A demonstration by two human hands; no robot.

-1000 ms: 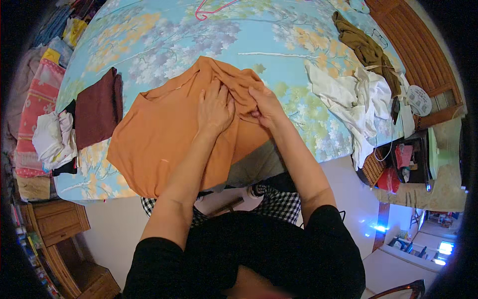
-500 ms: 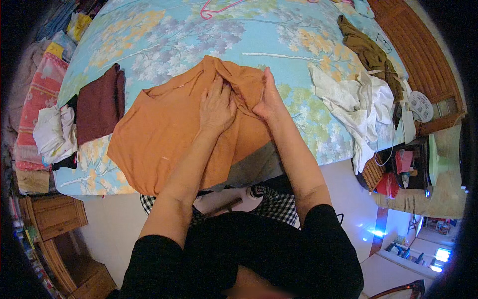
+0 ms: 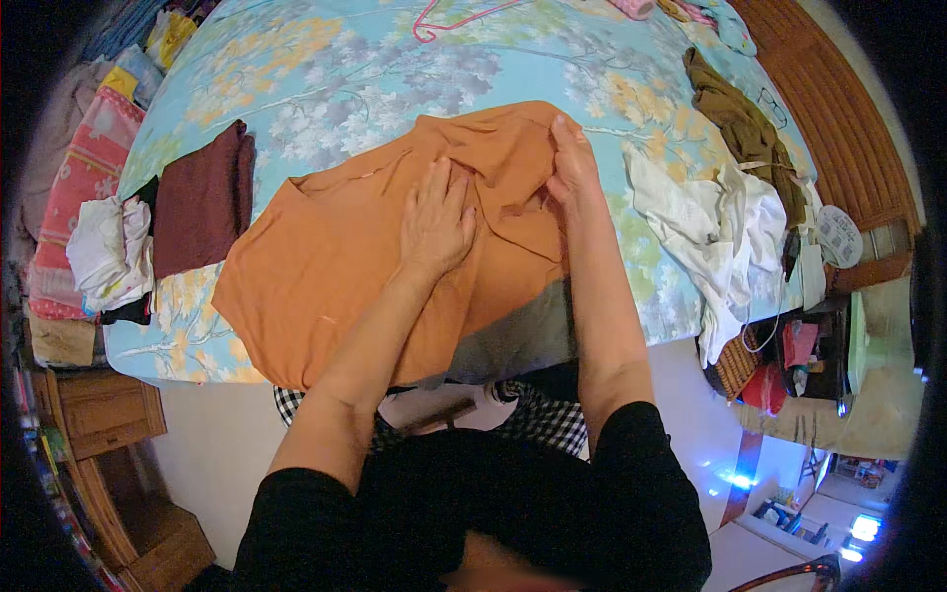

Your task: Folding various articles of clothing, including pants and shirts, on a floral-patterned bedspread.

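An orange shirt (image 3: pixel 306 257) with a dark grey section (image 3: pixel 518 340) at its near right lies spread over the near edge of the bed. My left hand (image 3: pixel 439 222) rests flat on the middle of the shirt, fingers stretched out and pointing away from me. At the upper right of the shirt, my right hand (image 3: pixel 574 163) pinches the fabric's edge between thumb and fingers. Creases run through the cloth between the two hands, and part of that side is folded over.
The bed (image 3: pixel 355 109) has a blue flowered sheet. Left of the shirt are a folded maroon garment (image 3: pixel 202 202) and a white cloth bundle (image 3: pixel 110 252). To the right lie a rumpled white garment (image 3: pixel 710 222) and a brown one (image 3: pixel 735 109). A pink hanger (image 3: pixel 426 30) is at the far side.
My right hand has moved right and slightly away from me, drawing the shirt's upper right edge outward. My left hand stays flat on the cloth. The view has shifted slightly.
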